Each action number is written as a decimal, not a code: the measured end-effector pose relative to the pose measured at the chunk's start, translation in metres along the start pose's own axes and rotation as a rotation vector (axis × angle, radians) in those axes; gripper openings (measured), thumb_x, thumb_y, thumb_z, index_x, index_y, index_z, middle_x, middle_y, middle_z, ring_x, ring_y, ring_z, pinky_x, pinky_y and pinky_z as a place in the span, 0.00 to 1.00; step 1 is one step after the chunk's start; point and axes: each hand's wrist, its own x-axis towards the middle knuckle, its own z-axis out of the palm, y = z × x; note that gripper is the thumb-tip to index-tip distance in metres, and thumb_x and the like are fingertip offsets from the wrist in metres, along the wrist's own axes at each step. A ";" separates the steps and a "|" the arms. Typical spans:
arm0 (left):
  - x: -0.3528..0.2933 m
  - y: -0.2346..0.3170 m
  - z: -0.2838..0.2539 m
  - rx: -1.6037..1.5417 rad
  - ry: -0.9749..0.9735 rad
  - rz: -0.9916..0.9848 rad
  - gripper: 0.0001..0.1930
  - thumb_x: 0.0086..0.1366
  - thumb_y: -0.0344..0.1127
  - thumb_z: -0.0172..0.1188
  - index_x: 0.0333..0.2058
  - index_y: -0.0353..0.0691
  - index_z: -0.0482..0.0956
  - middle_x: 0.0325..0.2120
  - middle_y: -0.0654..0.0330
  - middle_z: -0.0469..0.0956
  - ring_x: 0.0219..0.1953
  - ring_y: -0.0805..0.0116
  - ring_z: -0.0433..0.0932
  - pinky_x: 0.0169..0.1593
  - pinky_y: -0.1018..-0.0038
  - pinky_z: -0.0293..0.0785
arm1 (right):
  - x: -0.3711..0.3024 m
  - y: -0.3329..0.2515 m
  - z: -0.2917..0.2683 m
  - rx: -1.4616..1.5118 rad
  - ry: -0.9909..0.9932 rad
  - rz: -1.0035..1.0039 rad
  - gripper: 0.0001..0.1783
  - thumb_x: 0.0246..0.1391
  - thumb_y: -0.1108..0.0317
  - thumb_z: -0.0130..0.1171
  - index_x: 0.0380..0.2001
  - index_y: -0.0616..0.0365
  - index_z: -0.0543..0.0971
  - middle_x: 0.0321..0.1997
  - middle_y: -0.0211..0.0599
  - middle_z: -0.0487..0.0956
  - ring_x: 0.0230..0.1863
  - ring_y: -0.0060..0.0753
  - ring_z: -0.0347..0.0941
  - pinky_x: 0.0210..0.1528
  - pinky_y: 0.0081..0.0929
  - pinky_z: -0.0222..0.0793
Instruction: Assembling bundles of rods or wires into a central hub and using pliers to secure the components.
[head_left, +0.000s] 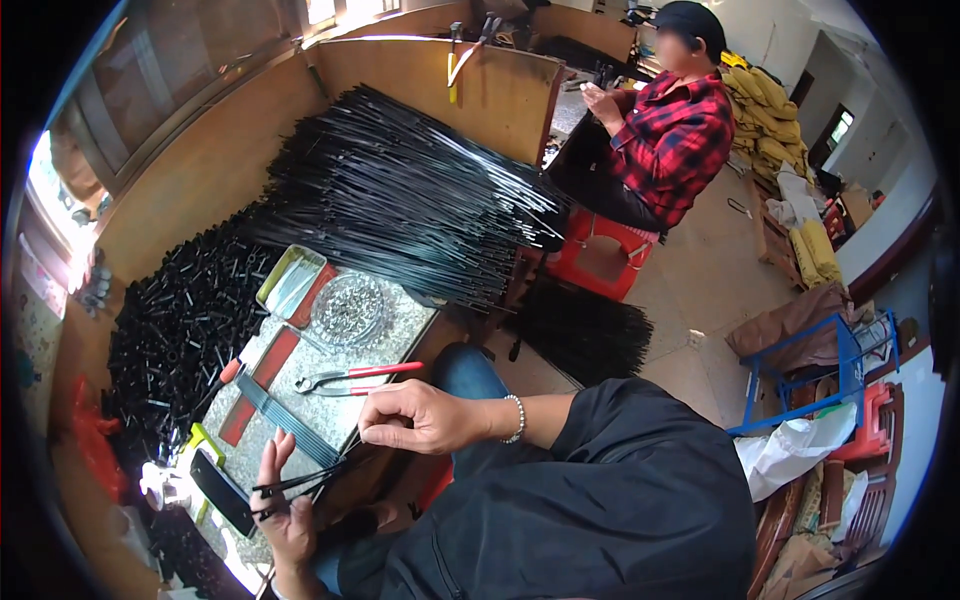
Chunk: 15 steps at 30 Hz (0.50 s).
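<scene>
My left hand [288, 525] is at the worktop's near edge, its fingers partly raised around a few thin black strips [305, 482]. My right hand [420, 416] is to its right, fingers curled closed; whatever lies inside them is hidden. Just beyond the right hand, red-handled pincers [372, 372] lie on the pale metal worktop [318, 392]. Between the hands and the far side rests a bundle of thin grey rods [285, 420]. A dark phone [222, 492] leans in a yellow-green holder beside my left hand.
Behind are a round dish of small metal parts [348, 308], a tray of thin pale pieces [290, 285], a heap of short black parts [190, 310] and a pile of long black rods [400, 190]. A co-worker [680, 140] sits on a red stool [598, 258]; a blue frame [800, 375] stands right.
</scene>
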 end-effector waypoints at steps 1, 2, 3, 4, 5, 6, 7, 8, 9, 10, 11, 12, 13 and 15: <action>0.000 0.008 -0.001 -0.031 0.035 -0.016 0.35 0.59 0.47 0.55 0.57 0.26 0.59 0.50 0.41 0.69 0.56 0.54 0.65 0.61 0.61 0.51 | 0.003 -0.003 0.001 0.016 -0.027 0.000 0.04 0.54 0.72 0.54 0.30 0.62 0.74 0.29 0.32 0.74 0.28 0.24 0.70 0.33 0.21 0.66; 0.000 0.012 -0.006 0.012 0.034 -0.012 0.31 0.60 0.44 0.54 0.56 0.27 0.60 0.46 0.43 0.72 0.53 0.54 0.69 0.59 0.62 0.56 | 0.008 -0.002 0.005 0.012 -0.001 -0.130 0.04 0.52 0.73 0.56 0.30 0.62 0.76 0.27 0.33 0.74 0.26 0.26 0.69 0.31 0.22 0.65; 0.009 0.022 -0.006 0.093 0.013 0.033 0.28 0.60 0.40 0.52 0.54 0.27 0.63 0.44 0.44 0.75 0.50 0.54 0.73 0.56 0.64 0.62 | 0.014 -0.001 0.008 0.021 0.026 -0.258 0.03 0.50 0.74 0.57 0.29 0.61 0.77 0.24 0.33 0.74 0.24 0.27 0.68 0.30 0.22 0.64; 0.017 0.020 -0.007 0.094 -0.037 0.078 0.24 0.60 0.37 0.52 0.53 0.28 0.65 0.42 0.45 0.76 0.48 0.55 0.74 0.53 0.65 0.65 | 0.017 -0.003 0.006 -0.106 0.052 -0.311 0.03 0.48 0.75 0.59 0.29 0.60 0.78 0.23 0.34 0.74 0.23 0.28 0.67 0.30 0.22 0.64; 0.022 0.024 -0.009 0.076 -0.064 0.065 0.22 0.59 0.33 0.52 0.51 0.30 0.68 0.41 0.47 0.77 0.47 0.56 0.75 0.52 0.67 0.67 | 0.022 -0.009 0.004 -0.204 0.062 -0.378 0.05 0.45 0.76 0.60 0.29 0.59 0.79 0.22 0.34 0.74 0.22 0.29 0.67 0.29 0.23 0.64; 0.022 0.025 -0.010 0.075 -0.064 0.096 0.20 0.58 0.29 0.53 0.50 0.31 0.70 0.39 0.49 0.78 0.44 0.56 0.77 0.49 0.69 0.68 | 0.024 -0.017 0.005 -0.266 0.026 -0.382 0.05 0.44 0.77 0.61 0.28 0.59 0.79 0.22 0.34 0.74 0.22 0.29 0.67 0.29 0.24 0.64; 0.020 0.023 -0.012 0.098 -0.055 0.133 0.19 0.57 0.27 0.53 0.49 0.33 0.71 0.37 0.50 0.78 0.41 0.57 0.78 0.46 0.70 0.70 | 0.030 -0.024 0.001 -0.329 -0.022 -0.402 0.06 0.43 0.77 0.62 0.28 0.58 0.80 0.22 0.34 0.74 0.22 0.28 0.67 0.29 0.24 0.64; 0.022 0.028 -0.012 0.163 -0.049 0.163 0.17 0.57 0.27 0.54 0.48 0.34 0.73 0.36 0.52 0.79 0.38 0.59 0.79 0.43 0.72 0.72 | 0.034 -0.031 0.002 -0.349 -0.036 -0.418 0.06 0.43 0.77 0.62 0.28 0.59 0.79 0.22 0.34 0.74 0.23 0.28 0.66 0.28 0.24 0.63; 0.024 0.033 -0.014 0.164 -0.103 0.129 0.18 0.58 0.25 0.53 0.49 0.32 0.71 0.36 0.52 0.79 0.40 0.61 0.79 0.45 0.73 0.71 | 0.037 -0.035 0.003 -0.383 -0.037 -0.430 0.06 0.42 0.78 0.62 0.28 0.59 0.79 0.22 0.34 0.74 0.23 0.27 0.66 0.28 0.23 0.62; 0.025 0.029 -0.011 0.168 -0.086 0.186 0.18 0.58 0.25 0.54 0.49 0.34 0.72 0.35 0.53 0.80 0.38 0.61 0.79 0.43 0.74 0.71 | 0.041 -0.038 0.003 -0.374 -0.033 -0.430 0.07 0.41 0.78 0.63 0.28 0.58 0.79 0.21 0.33 0.73 0.22 0.29 0.65 0.27 0.24 0.61; 0.024 0.029 -0.011 0.166 -0.080 0.204 0.18 0.58 0.27 0.55 0.49 0.35 0.72 0.34 0.54 0.80 0.37 0.61 0.80 0.42 0.74 0.72 | 0.041 -0.041 0.007 -0.369 -0.019 -0.426 0.08 0.39 0.78 0.64 0.27 0.58 0.79 0.20 0.31 0.72 0.22 0.30 0.64 0.26 0.24 0.59; 0.022 0.031 -0.010 0.160 -0.050 0.174 0.18 0.58 0.28 0.56 0.48 0.36 0.73 0.34 0.54 0.80 0.37 0.62 0.80 0.42 0.74 0.72 | 0.041 -0.043 0.009 -0.384 -0.033 -0.423 0.08 0.39 0.79 0.64 0.28 0.58 0.78 0.19 0.31 0.71 0.21 0.29 0.63 0.25 0.24 0.59; 0.023 0.032 -0.010 0.154 -0.024 0.163 0.18 0.58 0.29 0.56 0.48 0.37 0.73 0.34 0.54 0.80 0.37 0.62 0.80 0.42 0.74 0.73 | 0.045 -0.045 0.010 -0.413 -0.037 -0.429 0.09 0.39 0.79 0.63 0.28 0.58 0.78 0.18 0.30 0.71 0.21 0.29 0.62 0.25 0.23 0.58; 0.017 0.031 -0.013 0.195 -0.019 0.181 0.18 0.58 0.29 0.57 0.48 0.37 0.73 0.34 0.54 0.80 0.38 0.62 0.80 0.42 0.74 0.73 | 0.049 -0.046 0.016 -0.392 -0.056 -0.453 0.09 0.40 0.79 0.63 0.28 0.58 0.78 0.18 0.30 0.70 0.20 0.28 0.61 0.24 0.23 0.57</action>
